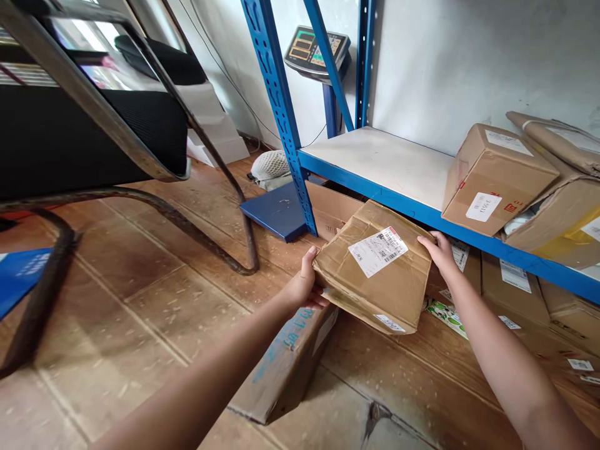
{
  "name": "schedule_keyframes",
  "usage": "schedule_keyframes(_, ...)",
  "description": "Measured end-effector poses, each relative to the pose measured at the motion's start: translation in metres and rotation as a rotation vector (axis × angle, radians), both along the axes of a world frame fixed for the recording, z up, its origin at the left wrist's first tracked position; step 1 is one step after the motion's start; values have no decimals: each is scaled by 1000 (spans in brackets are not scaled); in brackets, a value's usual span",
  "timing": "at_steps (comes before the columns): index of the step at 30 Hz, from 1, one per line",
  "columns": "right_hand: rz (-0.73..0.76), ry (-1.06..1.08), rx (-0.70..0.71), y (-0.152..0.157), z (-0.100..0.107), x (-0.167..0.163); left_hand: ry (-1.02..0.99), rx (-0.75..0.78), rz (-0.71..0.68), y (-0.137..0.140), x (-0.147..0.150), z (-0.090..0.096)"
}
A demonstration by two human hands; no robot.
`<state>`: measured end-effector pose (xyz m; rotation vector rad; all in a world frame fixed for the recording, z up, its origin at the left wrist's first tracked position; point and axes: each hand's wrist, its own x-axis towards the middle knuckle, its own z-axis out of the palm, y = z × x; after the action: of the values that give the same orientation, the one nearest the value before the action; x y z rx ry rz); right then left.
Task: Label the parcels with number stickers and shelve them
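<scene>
A flat brown cardboard box [375,294] with a white shipping label on its top is held up, tilted, in front of the blue shelf. My left hand [304,284] grips its left corner, thumb at the top edge and fingers underneath. At the far right corner, my right hand [439,251] closes on the box's edge. Below and to the left, a long carton [276,369] with blue writing lies on the floor, partly covered by the held box and my left arm. Behind the held box, an open carton [328,209] shows under the shelf.
Several cartons, including one labelled box [497,178], sit on the right of the blue shelf [389,156]. More parcels [515,281] are beneath it. A platform scale [276,209] with its display [316,53] stands behind the shelf post. A metal-framed chair [154,206] occupies the left.
</scene>
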<state>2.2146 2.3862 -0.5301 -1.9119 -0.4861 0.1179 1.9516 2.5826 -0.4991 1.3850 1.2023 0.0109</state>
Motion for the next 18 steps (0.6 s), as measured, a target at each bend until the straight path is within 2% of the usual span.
schedule_keyframes(5, -39, -54, 82, -1, -14, 8, 62, 20, 41, 7, 7, 6)
schedule_keyframes(9, -36, -81, 146, 1, -19, 11, 63, 6, 85, 5, 11, 4)
schedule_keyframes(14, -43, -166, -32, 2, -17, 11, 40, 21, 93, -19, 13, -1)
schedule_keyframes(18, 3, -130, -52, 2, -11, 13, 21, 16, 7, -42, 4, -9)
